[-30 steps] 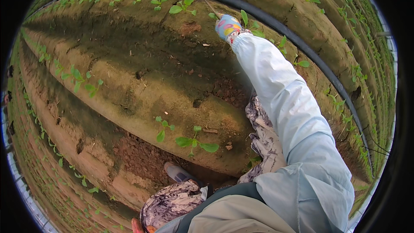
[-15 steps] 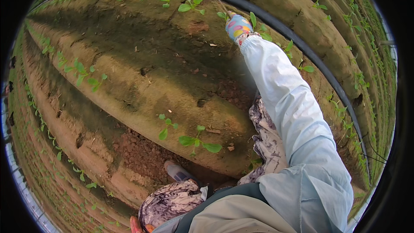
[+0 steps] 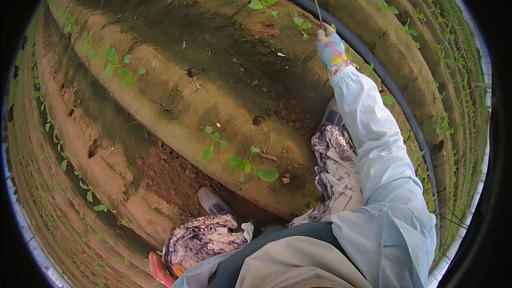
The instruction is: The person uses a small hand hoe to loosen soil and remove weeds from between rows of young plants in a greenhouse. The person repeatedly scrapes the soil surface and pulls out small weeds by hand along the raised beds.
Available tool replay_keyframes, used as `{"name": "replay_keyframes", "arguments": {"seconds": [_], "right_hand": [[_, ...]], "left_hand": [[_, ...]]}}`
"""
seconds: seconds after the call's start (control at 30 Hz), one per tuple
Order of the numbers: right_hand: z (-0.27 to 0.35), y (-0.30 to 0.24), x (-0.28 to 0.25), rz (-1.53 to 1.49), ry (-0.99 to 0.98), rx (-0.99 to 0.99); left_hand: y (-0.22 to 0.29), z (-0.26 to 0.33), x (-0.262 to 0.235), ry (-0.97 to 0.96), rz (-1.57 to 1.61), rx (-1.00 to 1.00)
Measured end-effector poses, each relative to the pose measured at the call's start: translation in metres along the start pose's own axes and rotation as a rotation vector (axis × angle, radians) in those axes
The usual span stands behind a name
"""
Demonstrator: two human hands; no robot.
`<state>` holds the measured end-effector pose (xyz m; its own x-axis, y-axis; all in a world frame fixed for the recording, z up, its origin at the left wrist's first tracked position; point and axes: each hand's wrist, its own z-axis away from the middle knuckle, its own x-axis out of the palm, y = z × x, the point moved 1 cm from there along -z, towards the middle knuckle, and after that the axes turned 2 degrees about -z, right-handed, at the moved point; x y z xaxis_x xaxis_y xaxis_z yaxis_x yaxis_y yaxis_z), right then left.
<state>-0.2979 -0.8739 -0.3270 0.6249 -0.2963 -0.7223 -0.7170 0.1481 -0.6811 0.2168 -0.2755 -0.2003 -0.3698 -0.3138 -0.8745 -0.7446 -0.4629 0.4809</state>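
Right hand, in a spotted blue glove, holds a thin-necked brown metal hand hoe over the brown soil bed's far edge; I judge it light, stiff, best gripped by its handle. Left hand's hold I cannot tell.

Right arm way out, left hand down low

So the right arm's reaching up and forward, pretty much straight, pale sleeve gathered at the wrist, with the gloved right hand curled into a grip at the far end. Left hand just peeks in near the bottom edge beside the left leg, mostly hidden, so can't really tell its pose. Legs are spread apart.
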Motion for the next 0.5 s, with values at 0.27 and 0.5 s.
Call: {"name": "replay_keyframes", "arguments": {"seconds": [0.27, 0.5], "right_hand": [[0.123, -0.020, -0.021, 0.043, -0.698, -0.010], [0.121, -0.042, 0.072, -0.077, -1.087, 0.303]], "left_hand": [[0.005, 0.014, 0.003, 0.044, -0.067, 0.167], [0.006, 0.022, -0.004, 0.050, -0.144, 0.231]]}}
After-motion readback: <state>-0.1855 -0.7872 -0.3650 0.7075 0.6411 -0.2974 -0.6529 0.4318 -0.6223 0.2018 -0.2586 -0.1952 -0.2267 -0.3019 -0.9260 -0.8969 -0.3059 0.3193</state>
